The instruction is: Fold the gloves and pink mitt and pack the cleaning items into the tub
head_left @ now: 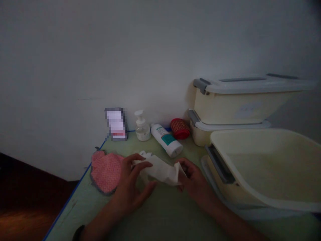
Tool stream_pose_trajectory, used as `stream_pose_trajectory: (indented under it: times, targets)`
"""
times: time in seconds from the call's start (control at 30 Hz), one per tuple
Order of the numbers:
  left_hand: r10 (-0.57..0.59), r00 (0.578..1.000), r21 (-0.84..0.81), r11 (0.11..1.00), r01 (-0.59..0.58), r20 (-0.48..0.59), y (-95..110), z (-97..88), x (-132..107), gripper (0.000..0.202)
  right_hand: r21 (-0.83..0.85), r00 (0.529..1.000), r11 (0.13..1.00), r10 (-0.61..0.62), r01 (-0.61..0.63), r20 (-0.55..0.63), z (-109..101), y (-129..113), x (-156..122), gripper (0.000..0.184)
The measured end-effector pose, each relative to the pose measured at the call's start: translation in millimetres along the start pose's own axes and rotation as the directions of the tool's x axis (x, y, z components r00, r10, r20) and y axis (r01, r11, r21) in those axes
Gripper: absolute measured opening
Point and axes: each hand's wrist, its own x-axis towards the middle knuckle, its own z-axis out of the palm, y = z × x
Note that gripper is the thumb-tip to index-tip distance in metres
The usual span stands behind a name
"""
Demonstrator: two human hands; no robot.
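Both my hands hold a crumpled white cloth (160, 170) just above the pale green table (160, 214). My left hand (130, 187) grips its left end, with the thumb and fingers closed round the fabric. My right hand (193, 180) pinches its right end, fingers curled. A pink mitt (106, 170) lies flat on the table, just left of my left hand.
At the back by the wall stand a pump bottle (142, 127), a white bottle on its side (167, 140), a red cap-like object (180, 129) and a blurred small box (115, 124). An open cream bin (263, 167) and stacked lidded bins (240, 100) fill the right. The table's left edge (72, 197) drops to a dark floor.
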Motion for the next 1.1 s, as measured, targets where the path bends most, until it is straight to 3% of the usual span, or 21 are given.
stream_pose_trajectory:
  times: [0.1,0.17,0.27,0.33,0.4,0.5,0.6,0.67,0.87,0.97,1.1]
  targets:
    - [0.157,0.982,0.019,0.987,-0.159,0.102,3.9,6.4,-4.7,0.043,0.057,0.994,0.998,0.03,-0.036,0.106,3.5,-2.3,-4.3,0.027]
    - [0.185,0.971,-0.036,0.983,-0.182,0.151,6.8,10.2,-5.4,0.03,0.09,0.986,0.995,0.03,-0.045,0.167,4.8,-3.8,-6.2,0.029]
    - [0.142,0.982,-0.175,0.977,-0.119,0.124,9.2,10.4,-5.8,0.018,0.08,0.988,0.997,-0.005,-0.008,0.157,3.4,-6.9,-6.6,0.037]
    - [0.047,0.995,-0.29,0.957,-0.021,0.084,10.3,8.3,-7.6,0.017,-0.032,0.996,0.999,-0.007,0.009,0.088,1.3,-10.0,-6.0,0.039]
    - [-0.088,0.993,-0.418,0.901,0.114,0.081,12.8,7.2,-10.0,0.009,-0.171,0.999,0.985,0.003,0.002,0.032,-0.3,-13.4,-5.8,0.028]
    - [-0.306,0.93,-0.601,0.711,0.365,0.202,20.6,9.0,-11.0,0.01,-0.125,0.999,0.992,0.027,-0.022,0.035,0.9,-16.9,-7.2,0.017]
    - [-0.438,0.811,-0.674,0.465,0.574,0.388,31.1,10.2,-7.8,0.023,0.209,0.99,0.969,0.115,-0.131,0.087,4.7,-16.7,-10.1,0.02]
    - [-0.469,0.755,-0.664,0.383,0.642,0.459,36.9,8.6,-5.0,0.029,0.384,0.975,0.898,0.176,-0.214,0.133,6.2,-15.5,-11.4,0.021]
    - [-0.557,0.667,-0.602,0.334,0.725,0.495,34.5,3.8,2.6,0.032,0.656,0.948,0.694,0.297,-0.296,0.112,4.6,-11.2,-8.7,0.025]
    - [-0.508,0.639,-0.57,0.31,0.761,0.578,29.2,6.5,4.8,0.033,0.569,0.948,0.76,0.28,-0.313,0.148,9.3,-6.4,-10.1,0.033]
    - [-0.406,0.668,-0.57,0.348,0.744,0.624,29.3,9.2,2.3,0.032,0.282,0.937,0.895,0.309,-0.344,0.162,17.8,-1.5,-15.3,0.026]
